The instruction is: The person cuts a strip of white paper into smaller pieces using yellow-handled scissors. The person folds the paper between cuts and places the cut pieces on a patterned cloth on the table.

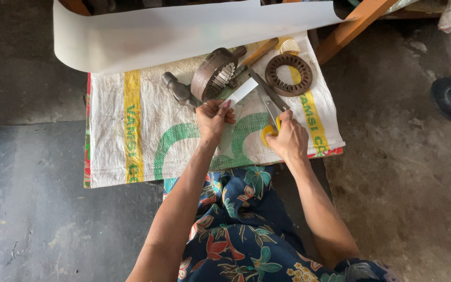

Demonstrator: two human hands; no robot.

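Observation:
My left hand (213,118) pinches a narrow white paper strip (240,93) that points up and to the right. My right hand (287,139) grips the yellow handles of a pair of scissors (267,99); the blades are spread apart and point up-left, close beside the strip. Both hands hover over a white woven sack (116,136) with yellow stripes and green print, spread over a low surface in front of my knees.
On the sack lie a round ribbed metal core (211,74), a flat metal ring with slots (288,74), a hammer head (178,90) and a wooden-handled tool (257,54). A big white sheet (173,31) curls across the top. An orange wooden beam (353,25) stands at the right.

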